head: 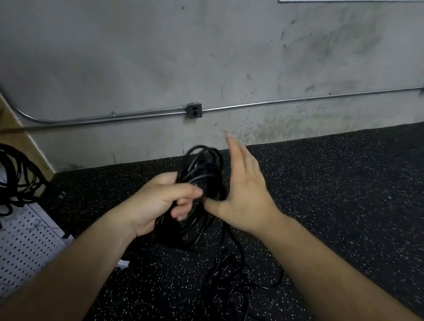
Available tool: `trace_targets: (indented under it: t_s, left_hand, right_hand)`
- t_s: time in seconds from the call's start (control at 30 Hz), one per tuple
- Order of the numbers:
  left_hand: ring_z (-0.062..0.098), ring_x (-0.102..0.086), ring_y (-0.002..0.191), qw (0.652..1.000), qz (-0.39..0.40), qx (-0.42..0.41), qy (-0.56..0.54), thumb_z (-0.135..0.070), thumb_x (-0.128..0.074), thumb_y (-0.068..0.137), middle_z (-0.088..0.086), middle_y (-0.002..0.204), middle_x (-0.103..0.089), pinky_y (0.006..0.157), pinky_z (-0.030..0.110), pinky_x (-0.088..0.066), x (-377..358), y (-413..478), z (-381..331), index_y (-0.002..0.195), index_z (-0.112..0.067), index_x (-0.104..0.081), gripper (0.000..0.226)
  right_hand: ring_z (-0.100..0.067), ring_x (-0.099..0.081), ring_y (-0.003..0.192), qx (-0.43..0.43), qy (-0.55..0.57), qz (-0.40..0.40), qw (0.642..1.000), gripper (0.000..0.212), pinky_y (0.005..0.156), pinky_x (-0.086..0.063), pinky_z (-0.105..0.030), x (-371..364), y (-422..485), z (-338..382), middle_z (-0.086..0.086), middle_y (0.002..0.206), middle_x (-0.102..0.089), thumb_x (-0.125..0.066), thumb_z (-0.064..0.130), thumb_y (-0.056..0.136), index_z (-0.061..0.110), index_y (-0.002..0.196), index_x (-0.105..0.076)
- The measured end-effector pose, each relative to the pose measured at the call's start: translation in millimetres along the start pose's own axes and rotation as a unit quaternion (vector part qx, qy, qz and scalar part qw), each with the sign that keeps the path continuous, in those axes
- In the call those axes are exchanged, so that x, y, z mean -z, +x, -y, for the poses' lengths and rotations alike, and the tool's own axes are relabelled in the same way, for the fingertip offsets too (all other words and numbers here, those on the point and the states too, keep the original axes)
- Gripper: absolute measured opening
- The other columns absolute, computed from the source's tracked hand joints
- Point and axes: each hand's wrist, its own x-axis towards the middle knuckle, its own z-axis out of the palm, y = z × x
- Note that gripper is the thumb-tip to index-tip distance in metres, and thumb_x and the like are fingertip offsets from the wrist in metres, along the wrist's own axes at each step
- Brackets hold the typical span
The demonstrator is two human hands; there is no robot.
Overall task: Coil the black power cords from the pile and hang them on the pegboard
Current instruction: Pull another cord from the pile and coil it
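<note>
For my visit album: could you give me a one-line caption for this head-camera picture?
Left hand grips a half-wound black cord coil, right hand open beside it, loose cord trailing to the speckled floor.

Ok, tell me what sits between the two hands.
In the head view, the black cord coil: the left hand grips it, and the open right hand has its thumb against the coil's other side.

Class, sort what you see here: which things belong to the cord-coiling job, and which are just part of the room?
Belongs to the job:
coiled cord, gripped by the left hand
right hand, open beside the coil
loose cords on the floor
pegboard
hung cords

Just there:
wall outlet
metal conduit
white paper scrap
</note>
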Motion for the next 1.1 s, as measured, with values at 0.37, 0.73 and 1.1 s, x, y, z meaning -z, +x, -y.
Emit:
trace_targets:
  t_s: [0.37,0.73,1.1]
  left_hand:
    - [0.012,-0.045,0.041,0.991,0.082,0.086,-0.054,-0.005,-0.071,0.07,-0.002,0.054,-0.036,0.044,0.025,-0.041,-14,-1,0,0.091,-0.01,-0.05,0.03]
    - [0.021,-0.055,0.045,0.984,0.157,0.085,0.022,-0.019,-0.072,0.066,0.005,0.044,-0.045,0.059,0.032,-0.049,-19,6,4,0.079,-0.012,-0.058,0.02]
    - [0.01,-0.034,0.027,0.988,0.097,-0.04,-0.116,-0.012,-0.079,0.074,-0.005,0.034,-0.035,0.042,0.024,-0.039,-21,-3,10,0.067,-0.012,-0.056,0.024]
  right_hand:
    - [-0.005,-0.068,0.078,-0.106,0.282,-0.073,0.951,0.032,0.076,-0.055,-0.021,-22,16,-14,0.005,0.086,-0.074,-0.072,-0.005,0.077,0.019,0.097,-0.07]
    - [-0.018,-0.06,0.063,-0.114,0.41,-0.079,0.902,0.05,0.063,-0.052,-0.039,12,28,-20,-0.005,0.085,-0.067,-0.057,-0.023,0.077,0.017,0.105,-0.07]
    - [-0.017,-0.065,0.064,-0.127,0.546,0.164,0.812,0.022,0.063,-0.054,-0.029,26,16,-17,-0.004,0.077,-0.066,-0.065,-0.003,0.082,0.007,0.101,-0.066]
